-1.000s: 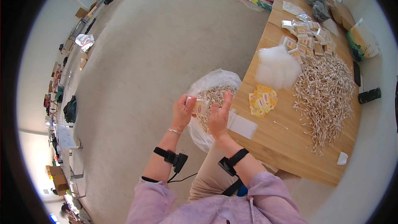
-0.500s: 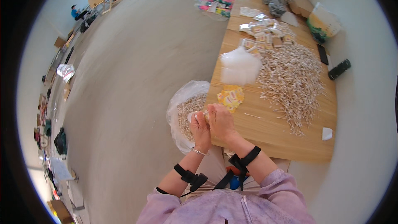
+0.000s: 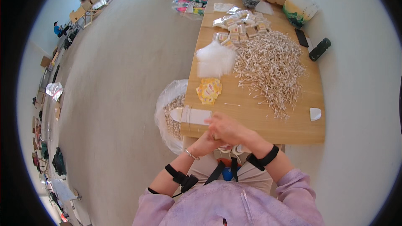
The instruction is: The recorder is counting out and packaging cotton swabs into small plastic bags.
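The person's left hand (image 3: pixel 205 143) and right hand (image 3: pixel 228 127) are pressed together at the near edge of the wooden table (image 3: pixel 255 127), the right one on top. The fingers are bent and close in, but I can't tell from here whether anything is tucked between them. Just past the right fingertips, toward the left, lies a white card (image 3: pixel 200 116) with thin bands across it; I can't tell if they touch it. Farther left of the fingers, a big see-through bag (image 3: pixel 161 121) full of cotton sticks sits lower than the tabletop. A bit beyond the fingers is one lone cotton stick (image 3: pixel 232 104), and a scrap of white paper (image 3: pixel 315 114) is well off to their right. Next come the yellow cards (image 3: pixel 209 92), ahead and a little left. Past those are a stack of clear bags (image 3: pixel 215 60) and, to the right, a huge pile of cotton sticks (image 3: pixel 272 69). Behind them lie lots of small filled packs (image 3: pixel 240 29).
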The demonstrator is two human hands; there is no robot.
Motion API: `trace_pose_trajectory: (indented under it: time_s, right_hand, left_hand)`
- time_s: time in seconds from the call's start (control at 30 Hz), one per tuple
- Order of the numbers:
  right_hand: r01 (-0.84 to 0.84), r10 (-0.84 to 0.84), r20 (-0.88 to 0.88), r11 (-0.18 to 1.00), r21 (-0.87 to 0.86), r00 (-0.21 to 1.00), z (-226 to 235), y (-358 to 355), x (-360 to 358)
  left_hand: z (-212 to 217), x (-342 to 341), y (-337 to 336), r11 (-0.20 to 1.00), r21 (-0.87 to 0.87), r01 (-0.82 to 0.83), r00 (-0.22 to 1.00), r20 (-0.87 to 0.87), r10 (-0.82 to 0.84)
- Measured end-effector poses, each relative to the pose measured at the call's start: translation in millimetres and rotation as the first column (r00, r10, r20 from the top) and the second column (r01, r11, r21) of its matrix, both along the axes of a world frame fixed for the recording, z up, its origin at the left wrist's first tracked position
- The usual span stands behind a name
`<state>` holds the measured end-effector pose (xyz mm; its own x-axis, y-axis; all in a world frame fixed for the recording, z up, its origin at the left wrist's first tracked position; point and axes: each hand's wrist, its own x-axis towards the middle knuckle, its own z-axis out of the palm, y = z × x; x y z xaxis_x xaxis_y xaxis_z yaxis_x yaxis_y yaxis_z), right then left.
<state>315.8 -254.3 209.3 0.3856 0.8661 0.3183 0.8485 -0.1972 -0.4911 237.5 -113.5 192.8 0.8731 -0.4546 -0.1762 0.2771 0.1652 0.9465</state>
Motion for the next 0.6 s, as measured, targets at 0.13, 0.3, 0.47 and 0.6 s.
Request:
trace_pose_trajectory:
  time_s: [0.13,0.3,0.47,0.6]
  right_hand:
    - [0.351,-0.106,-0.683,0.907,0.231,0.723,36,-26,2]
    - [0.305,-0.254,-0.209,0.916,0.261,0.944,28,-32,-8]
    - [0.327,-0.318,-0.081,0.894,0.306,0.945,33,-28,-12]
    - [0.301,-0.333,0.053,0.899,0.319,0.941,39,-24,-15]
  left_hand:
    - [12,12,5,0.982,-0.183,-0.037,0.98,-0.199,0.0]
    - [15,9,3,0.969,-0.225,-0.098,0.977,-0.205,0.051]
    - [20,10,2,0.975,-0.192,-0.112,0.981,-0.175,0.079]
    - [17,11,6,0.991,-0.095,-0.098,0.994,-0.055,0.093]
